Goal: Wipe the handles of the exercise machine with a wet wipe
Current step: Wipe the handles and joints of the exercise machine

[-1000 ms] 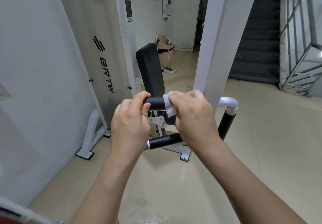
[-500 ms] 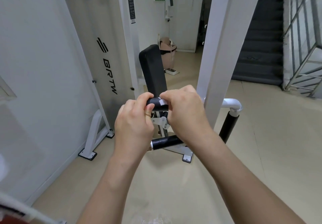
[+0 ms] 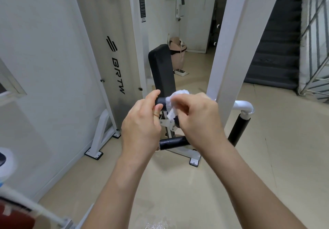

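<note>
A short black foam handle (image 3: 161, 101) of the white exercise machine runs across the middle of the view. My left hand (image 3: 142, 123) grips its left end with thumb and fingers. My right hand (image 3: 197, 118) holds a crumpled white wet wipe (image 3: 173, 104) wrapped around the handle just right of the left hand. Below the hands lies a second black handle (image 3: 173, 142), and a third black grip (image 3: 238, 131) hangs under a white elbow tube at the right. The part of the upper handle under my right hand is hidden.
The machine's black back pad (image 3: 161, 68) stands upright behind the handles. A white upright post (image 3: 229, 42) rises just right of my hands. A grey shroud panel marked BRTW (image 3: 114, 50) stands at left. Dark stairs (image 3: 277, 42) and a metal railing are at the far right.
My right hand has slid the wipe rightwards along the upper handle, so more of the white wipe shows now. The left hand keeps its grip on the handle's left end.
</note>
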`<state>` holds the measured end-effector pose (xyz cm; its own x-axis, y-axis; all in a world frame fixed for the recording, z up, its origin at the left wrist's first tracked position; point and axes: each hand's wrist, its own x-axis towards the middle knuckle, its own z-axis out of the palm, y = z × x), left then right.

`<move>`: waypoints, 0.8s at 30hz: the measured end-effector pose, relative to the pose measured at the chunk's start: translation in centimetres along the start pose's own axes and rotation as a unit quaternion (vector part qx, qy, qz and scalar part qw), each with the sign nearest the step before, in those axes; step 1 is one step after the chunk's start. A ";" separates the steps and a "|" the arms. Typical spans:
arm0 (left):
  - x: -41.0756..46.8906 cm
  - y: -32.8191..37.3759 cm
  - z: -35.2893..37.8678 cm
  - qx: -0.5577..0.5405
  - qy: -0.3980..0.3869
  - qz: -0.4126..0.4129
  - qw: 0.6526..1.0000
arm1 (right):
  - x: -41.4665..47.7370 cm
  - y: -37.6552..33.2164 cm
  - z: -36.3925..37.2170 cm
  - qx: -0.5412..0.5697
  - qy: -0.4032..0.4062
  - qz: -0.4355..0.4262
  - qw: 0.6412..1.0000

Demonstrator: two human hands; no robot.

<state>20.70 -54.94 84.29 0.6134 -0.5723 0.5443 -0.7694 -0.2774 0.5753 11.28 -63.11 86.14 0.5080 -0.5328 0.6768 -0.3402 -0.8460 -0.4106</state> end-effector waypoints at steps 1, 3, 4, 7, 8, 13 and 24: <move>0.0 0.0 0.0 0.003 -0.003 -0.001 1.000 | 0.7 0.3 -0.1 0.012 -0.024 0.027 0.999; 0.0 0.0 -0.2 0.007 -0.009 -0.005 1.000 | 1.2 0.7 -0.1 -0.019 -0.066 0.041 0.997; 0.0 0.1 -0.4 0.007 -0.011 -0.007 1.000 | 1.1 0.9 0.1 -0.055 -0.065 0.036 0.996; -0.3 0.4 -0.8 -0.004 -0.029 -0.025 0.999 | 0.5 0.0 0.7 -0.118 -0.011 0.047 0.992; -0.3 0.4 -0.8 -0.008 -0.035 -0.033 0.999 | 0.5 -0.5 1.4 -0.103 0.018 0.036 0.994; 0.1 -0.2 -1.4 -0.029 -0.050 -0.039 0.998 | 0.7 -1.2 2.1 -0.035 0.012 -0.072 0.997; 0.0 -0.2 -2.2 -0.070 -0.074 -0.055 0.993 | -0.3 -0.1 2.7 -0.001 0.066 -0.144 0.987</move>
<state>21.27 -53.22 85.54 0.6519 -0.6540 0.3838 -0.6602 -0.2407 0.7114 13.33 -62.89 84.28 0.4772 -0.2630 0.8385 -0.1985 -0.9618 -0.1886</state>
